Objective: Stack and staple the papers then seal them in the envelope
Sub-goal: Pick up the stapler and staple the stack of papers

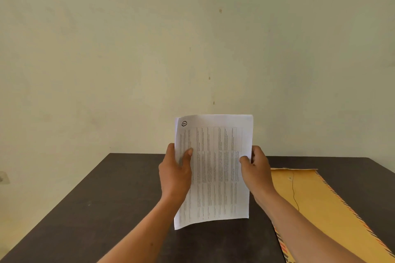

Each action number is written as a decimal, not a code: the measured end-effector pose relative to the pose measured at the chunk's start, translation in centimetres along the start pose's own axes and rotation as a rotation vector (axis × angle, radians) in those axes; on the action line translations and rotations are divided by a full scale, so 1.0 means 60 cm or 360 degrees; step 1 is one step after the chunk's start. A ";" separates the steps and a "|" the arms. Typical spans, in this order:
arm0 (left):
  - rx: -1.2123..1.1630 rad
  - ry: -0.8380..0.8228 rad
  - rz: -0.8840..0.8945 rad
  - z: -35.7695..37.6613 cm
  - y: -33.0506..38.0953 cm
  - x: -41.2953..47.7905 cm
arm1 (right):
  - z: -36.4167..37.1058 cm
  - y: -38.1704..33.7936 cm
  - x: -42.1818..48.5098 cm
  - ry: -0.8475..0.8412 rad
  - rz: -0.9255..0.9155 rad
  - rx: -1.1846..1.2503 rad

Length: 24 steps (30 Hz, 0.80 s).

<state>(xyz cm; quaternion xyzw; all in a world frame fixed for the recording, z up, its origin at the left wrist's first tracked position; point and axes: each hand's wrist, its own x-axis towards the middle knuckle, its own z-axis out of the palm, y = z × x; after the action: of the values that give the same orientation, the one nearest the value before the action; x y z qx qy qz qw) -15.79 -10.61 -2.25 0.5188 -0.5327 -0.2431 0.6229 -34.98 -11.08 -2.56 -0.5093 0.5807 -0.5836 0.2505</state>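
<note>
A stack of white printed papers stands upright on its lower edge above the dark table. The top sheet has a circled mark in its upper left corner. My left hand grips the stack's left edge, thumb on the front. My right hand grips the right edge the same way. A yellow-brown envelope with a striped border and a string tie lies flat on the table to the right, partly under my right forearm. No stapler is visible.
The table's far edge meets a pale wall just behind the papers. The table's left edge runs diagonally toward the lower left corner.
</note>
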 end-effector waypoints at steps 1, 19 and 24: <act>0.0022 -0.0025 0.0013 -0.001 0.001 0.000 | -0.001 -0.003 0.001 0.0013 0.0002 -0.0023; -0.0020 -0.0220 0.0390 -0.029 0.035 -0.004 | 0.063 -0.230 0.049 -0.0761 -0.1162 -0.0844; -0.0194 -0.0085 0.0248 -0.026 0.079 0.025 | 0.060 -0.231 0.047 -0.0648 -0.1225 -0.0797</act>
<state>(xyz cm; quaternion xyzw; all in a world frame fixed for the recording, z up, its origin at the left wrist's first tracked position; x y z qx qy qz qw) -15.11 -9.64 2.84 0.4303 -0.5721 -0.2396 0.6558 -28.65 -12.30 10.54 -0.8346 0.4125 -0.3652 -0.0046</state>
